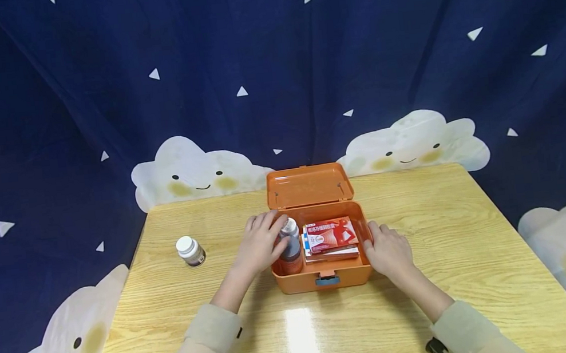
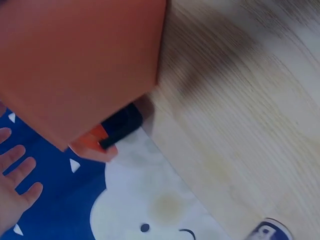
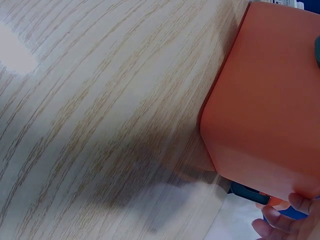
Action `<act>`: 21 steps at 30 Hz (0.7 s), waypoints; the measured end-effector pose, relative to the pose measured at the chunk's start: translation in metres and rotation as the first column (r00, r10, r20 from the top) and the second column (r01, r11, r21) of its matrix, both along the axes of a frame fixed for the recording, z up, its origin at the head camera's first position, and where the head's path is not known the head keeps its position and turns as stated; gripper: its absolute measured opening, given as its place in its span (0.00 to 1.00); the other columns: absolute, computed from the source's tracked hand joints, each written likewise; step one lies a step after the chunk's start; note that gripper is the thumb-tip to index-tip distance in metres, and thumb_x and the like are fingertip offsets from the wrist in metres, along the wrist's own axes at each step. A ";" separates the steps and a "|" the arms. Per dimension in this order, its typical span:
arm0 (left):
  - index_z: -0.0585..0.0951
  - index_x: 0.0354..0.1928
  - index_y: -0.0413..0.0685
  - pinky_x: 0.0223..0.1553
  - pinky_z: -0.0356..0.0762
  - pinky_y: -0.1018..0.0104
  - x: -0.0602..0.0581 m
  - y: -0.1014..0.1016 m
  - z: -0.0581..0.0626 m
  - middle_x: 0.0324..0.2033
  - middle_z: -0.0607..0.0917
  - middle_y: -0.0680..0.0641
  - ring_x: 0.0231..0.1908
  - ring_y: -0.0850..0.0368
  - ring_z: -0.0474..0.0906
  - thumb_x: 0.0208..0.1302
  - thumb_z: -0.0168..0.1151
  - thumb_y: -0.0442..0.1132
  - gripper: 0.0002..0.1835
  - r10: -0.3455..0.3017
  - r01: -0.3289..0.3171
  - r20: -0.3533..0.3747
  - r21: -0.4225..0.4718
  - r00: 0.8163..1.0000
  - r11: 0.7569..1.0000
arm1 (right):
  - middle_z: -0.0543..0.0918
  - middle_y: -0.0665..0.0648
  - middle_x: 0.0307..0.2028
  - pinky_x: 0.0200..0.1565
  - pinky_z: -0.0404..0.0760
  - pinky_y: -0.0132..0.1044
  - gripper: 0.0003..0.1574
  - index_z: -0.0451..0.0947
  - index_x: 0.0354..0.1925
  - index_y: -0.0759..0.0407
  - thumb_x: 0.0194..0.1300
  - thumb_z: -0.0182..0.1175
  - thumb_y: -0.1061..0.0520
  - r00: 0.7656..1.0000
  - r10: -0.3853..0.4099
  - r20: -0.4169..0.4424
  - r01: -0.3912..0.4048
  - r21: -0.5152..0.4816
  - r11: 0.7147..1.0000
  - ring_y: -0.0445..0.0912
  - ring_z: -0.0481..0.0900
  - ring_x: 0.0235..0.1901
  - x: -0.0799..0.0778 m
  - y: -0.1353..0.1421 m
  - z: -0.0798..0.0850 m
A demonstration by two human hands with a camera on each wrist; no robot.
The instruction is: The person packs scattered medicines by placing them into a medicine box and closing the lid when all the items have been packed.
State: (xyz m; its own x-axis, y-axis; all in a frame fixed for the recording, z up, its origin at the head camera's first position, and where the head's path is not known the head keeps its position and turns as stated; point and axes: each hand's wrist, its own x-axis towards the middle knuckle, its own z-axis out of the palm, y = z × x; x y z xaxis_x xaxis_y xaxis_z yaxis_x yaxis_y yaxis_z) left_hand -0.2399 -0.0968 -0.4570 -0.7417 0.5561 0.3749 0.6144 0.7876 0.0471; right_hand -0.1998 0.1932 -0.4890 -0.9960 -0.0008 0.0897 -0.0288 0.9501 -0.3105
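The orange plastic medicine case (image 1: 299, 283) stands with its lid (image 1: 310, 188) raised. In its left part are a white-capped bottle (image 1: 290, 227) and a dark-capped bottle (image 1: 294, 263). Beside them a red medicine carton (image 1: 330, 233) lies on other flat boxes. My left hand (image 1: 259, 245) reaches over the left rim by the bottles; its fingers look spread in the left wrist view, and whether they touch a bottle is unclear. My right hand (image 1: 390, 250) holds the right rim, thumb over the edge and fingers (image 3: 275, 220) along the outer side.
Left of the case, a small white-capped pill bottle (image 1: 191, 251) stands on the wooden table (image 1: 443, 223). A dark blue curtain (image 1: 272, 74) with white triangles and clouds hangs behind. The case has a blue-grey front latch (image 1: 327, 280).
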 end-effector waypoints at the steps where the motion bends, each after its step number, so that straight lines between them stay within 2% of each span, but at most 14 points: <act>1: 0.71 0.58 0.49 0.56 0.60 0.49 -0.001 -0.003 -0.001 0.54 0.72 0.43 0.54 0.46 0.67 0.59 0.57 0.49 0.25 0.015 -0.015 -0.009 0.013 1.000 1.000 | 0.75 0.64 0.37 0.35 0.70 0.54 0.21 0.66 0.51 0.60 0.61 0.45 0.52 1.000 -0.001 0.000 0.001 0.001 1.000 0.60 0.75 0.37 0.000 0.000 0.000; 7: 0.70 0.58 0.47 0.58 0.58 0.48 -0.007 -0.021 -0.002 0.53 0.72 0.41 0.54 0.45 0.66 0.59 0.53 0.47 0.25 0.100 -0.090 -0.076 0.124 0.992 0.988 | 0.75 0.65 0.39 0.36 0.70 0.55 0.22 0.66 0.51 0.60 0.61 0.45 0.52 1.000 -0.005 -0.002 0.005 0.008 1.000 0.60 0.74 0.38 0.001 0.000 0.000; 13: 0.71 0.55 0.43 0.58 0.55 0.47 -0.013 -0.041 -0.005 0.52 0.72 0.39 0.53 0.43 0.66 0.59 0.51 0.44 0.22 0.223 -0.187 -0.146 0.226 0.964 0.956 | 0.75 0.64 0.36 0.37 0.70 0.55 0.21 0.66 0.50 0.61 0.61 0.45 0.52 1.000 0.000 -0.027 0.001 0.019 1.000 0.60 0.74 0.36 0.000 0.001 -0.001; 16: 0.72 0.54 0.41 0.58 0.55 0.47 -0.014 -0.051 -0.007 0.51 0.72 0.38 0.52 0.42 0.66 0.59 0.52 0.42 0.21 0.283 -0.240 -0.147 0.255 0.948 0.937 | 0.74 0.64 0.35 0.35 0.70 0.54 0.20 0.67 0.49 0.61 0.61 0.45 0.52 0.999 0.005 -0.039 -0.004 0.027 1.000 0.60 0.74 0.35 -0.001 0.001 -0.002; 21: 0.71 0.54 0.41 0.61 0.52 0.48 -0.014 -0.068 -0.012 0.53 0.71 0.38 0.54 0.42 0.64 0.59 0.54 0.41 0.21 0.382 -0.351 -0.086 0.251 0.920 0.902 | 0.74 0.65 0.36 0.35 0.70 0.54 0.21 0.67 0.50 0.61 0.61 0.45 0.52 0.999 0.004 -0.041 -0.002 0.039 0.999 0.60 0.74 0.36 0.000 0.001 -0.002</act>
